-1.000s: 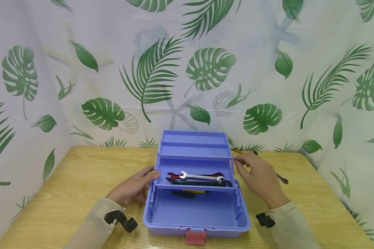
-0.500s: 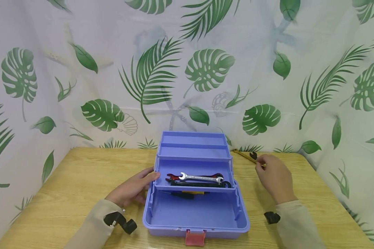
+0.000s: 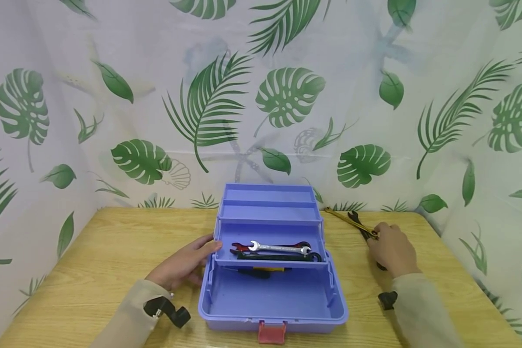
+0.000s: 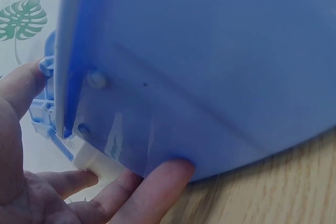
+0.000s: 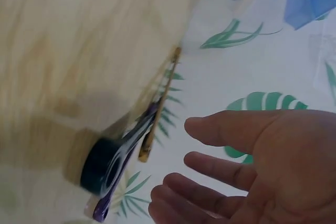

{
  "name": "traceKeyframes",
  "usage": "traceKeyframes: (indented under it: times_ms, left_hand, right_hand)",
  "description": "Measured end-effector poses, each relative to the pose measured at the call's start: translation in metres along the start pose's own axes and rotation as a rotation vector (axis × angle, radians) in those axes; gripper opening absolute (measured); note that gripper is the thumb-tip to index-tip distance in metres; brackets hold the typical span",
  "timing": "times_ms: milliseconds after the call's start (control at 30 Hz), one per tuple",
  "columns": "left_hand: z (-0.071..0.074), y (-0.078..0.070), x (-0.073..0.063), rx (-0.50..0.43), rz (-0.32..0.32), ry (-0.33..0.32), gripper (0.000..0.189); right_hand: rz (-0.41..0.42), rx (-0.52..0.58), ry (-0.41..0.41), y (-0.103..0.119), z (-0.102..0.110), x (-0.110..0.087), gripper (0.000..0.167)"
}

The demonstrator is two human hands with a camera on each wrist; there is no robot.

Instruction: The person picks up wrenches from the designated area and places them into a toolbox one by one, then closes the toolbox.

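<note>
In the head view my left hand (image 3: 184,261) rests at the left side of a blue-purple toolbox (image 3: 271,295), thumb at its raised tray's corner. The left wrist view shows fingertips (image 4: 176,174) against the outer wall. My right hand (image 3: 393,249) is over the wrenches at the right. In the right wrist view its fingers are apart and hold nothing, beside a yellow wrench (image 5: 148,142), a black ring-ended wrench (image 5: 97,169) and a purple wrench (image 5: 103,205). Inside the tray lie a silver wrench (image 3: 282,249), a red wrench (image 3: 240,247) and a black wrench (image 3: 274,257).
Under the tray, dark and yellow tools (image 3: 256,273) show partly in the box. A red latch (image 3: 271,333) hangs at its front. The wooden table (image 3: 148,227) meets a leaf-patterned cloth (image 3: 156,111) at the back and sides.
My right hand has moved from beside the tray rightward to the wrenches, uncovering the yellow wrench and part of a dark one. My left hand has stayed at the toolbox.
</note>
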State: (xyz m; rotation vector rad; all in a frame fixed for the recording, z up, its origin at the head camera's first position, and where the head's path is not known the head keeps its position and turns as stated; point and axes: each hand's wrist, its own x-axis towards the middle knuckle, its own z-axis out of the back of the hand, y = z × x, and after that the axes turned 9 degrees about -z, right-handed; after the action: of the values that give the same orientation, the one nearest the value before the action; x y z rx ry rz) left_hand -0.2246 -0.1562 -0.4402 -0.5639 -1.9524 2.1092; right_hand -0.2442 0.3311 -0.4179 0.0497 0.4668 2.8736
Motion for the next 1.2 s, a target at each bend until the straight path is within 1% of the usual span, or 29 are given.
traceKeyframes:
  times_ms: [200,400,567,800,967,1033,1167,1200]
  left_hand:
    - [0.002,0.001,0.0,-0.004,-0.006,0.011,0.08]
    - [0.003,0.004,0.002,-0.014,-0.012,0.023,0.081]
    - [0.003,0.004,0.001,-0.01,-0.015,0.022,0.082]
    - [0.002,0.005,0.002,-0.02,-0.015,0.027,0.082]
    - [0.002,0.004,0.001,-0.018,-0.017,0.029,0.082]
    - [0.002,0.003,0.0,-0.013,-0.014,0.027,0.082]
    - [0.002,0.003,0.001,-0.011,-0.01,0.018,0.083]
    - [0.003,0.004,0.001,-0.012,-0.01,0.017,0.083]
  right_hand:
    - [0.043,-0.069,0.033,-0.007,-0.001,0.015,0.048]
    - [0.036,-0.103,0.069,-0.007,-0.001,0.028,0.056]
    - [0.046,-0.137,0.083,-0.007,-0.005,0.038,0.055]
    - [0.072,-0.154,0.088,-0.006,-0.01,0.041,0.045]
    - [0.082,-0.166,0.087,-0.005,-0.013,0.042,0.041]
    - [0.093,-0.174,0.082,-0.004,-0.013,0.044,0.033]
    - [0.108,-0.175,0.067,-0.003,-0.015,0.046,0.012]
    - [0.111,-0.178,0.062,-0.002,-0.015,0.047,0.009]
